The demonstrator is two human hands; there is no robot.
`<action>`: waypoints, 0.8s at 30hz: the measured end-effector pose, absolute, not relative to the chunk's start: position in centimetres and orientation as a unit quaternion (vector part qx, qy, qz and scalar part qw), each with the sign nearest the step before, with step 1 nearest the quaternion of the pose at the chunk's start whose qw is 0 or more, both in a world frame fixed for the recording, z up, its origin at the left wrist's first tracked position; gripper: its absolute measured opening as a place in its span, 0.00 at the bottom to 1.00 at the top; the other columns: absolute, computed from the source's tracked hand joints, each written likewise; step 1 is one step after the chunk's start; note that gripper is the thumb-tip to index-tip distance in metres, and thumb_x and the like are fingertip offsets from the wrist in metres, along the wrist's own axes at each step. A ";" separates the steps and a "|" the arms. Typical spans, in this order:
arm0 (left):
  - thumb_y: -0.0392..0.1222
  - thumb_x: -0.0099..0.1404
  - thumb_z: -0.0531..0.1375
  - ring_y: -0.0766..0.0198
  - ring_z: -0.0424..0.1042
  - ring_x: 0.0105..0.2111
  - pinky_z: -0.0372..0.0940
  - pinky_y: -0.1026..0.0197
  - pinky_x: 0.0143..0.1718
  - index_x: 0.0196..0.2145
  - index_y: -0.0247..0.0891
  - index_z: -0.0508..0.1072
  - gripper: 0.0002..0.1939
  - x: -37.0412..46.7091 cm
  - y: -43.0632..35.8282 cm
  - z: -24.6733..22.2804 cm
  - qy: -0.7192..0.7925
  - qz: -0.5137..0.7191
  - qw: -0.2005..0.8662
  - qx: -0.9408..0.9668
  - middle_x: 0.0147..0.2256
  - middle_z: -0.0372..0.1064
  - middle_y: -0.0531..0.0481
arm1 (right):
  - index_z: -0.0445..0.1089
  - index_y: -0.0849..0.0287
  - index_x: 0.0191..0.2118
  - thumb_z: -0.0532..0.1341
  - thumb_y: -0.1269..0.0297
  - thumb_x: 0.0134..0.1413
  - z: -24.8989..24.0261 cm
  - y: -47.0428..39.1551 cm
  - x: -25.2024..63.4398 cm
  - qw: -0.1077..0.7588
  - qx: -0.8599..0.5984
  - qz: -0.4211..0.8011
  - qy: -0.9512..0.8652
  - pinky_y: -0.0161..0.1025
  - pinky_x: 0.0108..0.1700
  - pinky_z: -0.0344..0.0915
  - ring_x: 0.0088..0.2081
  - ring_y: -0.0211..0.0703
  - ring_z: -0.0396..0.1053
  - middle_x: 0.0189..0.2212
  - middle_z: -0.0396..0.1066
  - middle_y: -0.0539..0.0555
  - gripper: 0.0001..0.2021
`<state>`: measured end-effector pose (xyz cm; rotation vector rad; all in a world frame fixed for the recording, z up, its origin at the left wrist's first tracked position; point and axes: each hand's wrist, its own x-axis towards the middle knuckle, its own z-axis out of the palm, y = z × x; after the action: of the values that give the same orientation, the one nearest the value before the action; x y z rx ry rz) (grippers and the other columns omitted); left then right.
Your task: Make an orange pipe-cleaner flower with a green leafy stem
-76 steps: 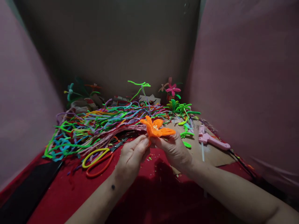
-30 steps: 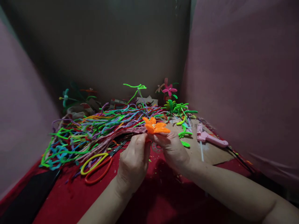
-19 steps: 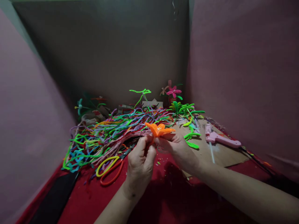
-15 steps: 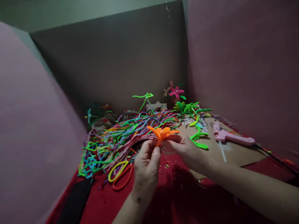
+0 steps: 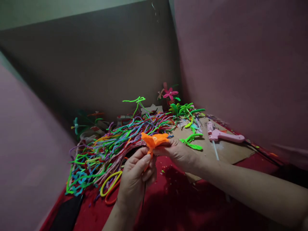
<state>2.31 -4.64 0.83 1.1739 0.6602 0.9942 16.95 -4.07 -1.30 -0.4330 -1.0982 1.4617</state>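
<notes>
An orange pipe-cleaner flower (image 5: 155, 140) is held up in front of me, its petals spread around a pale centre. My left hand (image 5: 138, 168) pinches the flower's base between thumb and fingers, and a thin dark stem shows below that hand. From the other side my right hand (image 5: 176, 152) grips the flower at the underside of its right petals; some of its fingertips are hidden. Behind the left wrist lie scissors (image 5: 111, 183) with yellow and red handles, partly covered. A large heap of coloured pipe cleaners (image 5: 120, 144) spreads just beyond both hands.
A pink glue gun (image 5: 222, 135) rests on brown cardboard (image 5: 231, 152) at the right, its cord trailing off. Green pipe-cleaner leaves (image 5: 193, 142) lie nearby. A pink flower (image 5: 170, 93) stands at the back. A black flat object (image 5: 66, 213) is on the red cloth (image 5: 168, 205) at front left.
My view has swung slightly right, so the scene sits further left. The orange flower has turned, with its petals now looking wider and flatter. Both hands keep hold of it.
</notes>
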 end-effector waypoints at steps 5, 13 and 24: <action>0.42 0.60 0.56 0.75 0.52 0.14 0.52 0.70 0.15 0.32 0.36 0.65 0.06 2.5 -4.5 0.5 0.337 0.409 0.593 0.606 0.20 0.57 0.58 | 0.77 0.57 0.33 0.68 0.63 0.40 -1.4 -4.1 16.8 0.617 -0.199 0.620 -0.443 0.40 0.47 0.60 0.34 0.37 0.68 0.28 0.74 0.50 0.10; 0.38 0.62 0.53 0.64 0.69 0.29 0.61 0.65 0.31 0.40 0.37 0.66 0.08 2.5 -4.6 -1.3 0.383 0.433 0.084 0.812 0.31 0.69 0.49 | 0.77 0.55 0.30 0.68 0.62 0.38 -1.1 -4.6 16.3 0.645 -0.232 0.573 -0.448 0.42 0.46 0.61 0.34 0.39 0.68 0.28 0.74 0.50 0.08; 0.46 0.62 0.54 0.71 0.55 0.17 0.54 0.68 0.19 0.32 0.38 0.70 0.10 2.7 -4.8 -0.8 0.425 0.494 0.238 0.720 0.19 0.58 0.57 | 0.75 0.56 0.34 0.60 0.65 0.52 -1.0 -5.0 16.7 0.600 -0.322 0.354 -0.641 0.40 0.40 0.61 0.36 0.40 0.64 0.29 0.71 0.50 0.07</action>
<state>2.65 -4.79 -0.84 1.9740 1.1633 1.3545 16.71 -5.04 -0.96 -0.7467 -1.4861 0.8218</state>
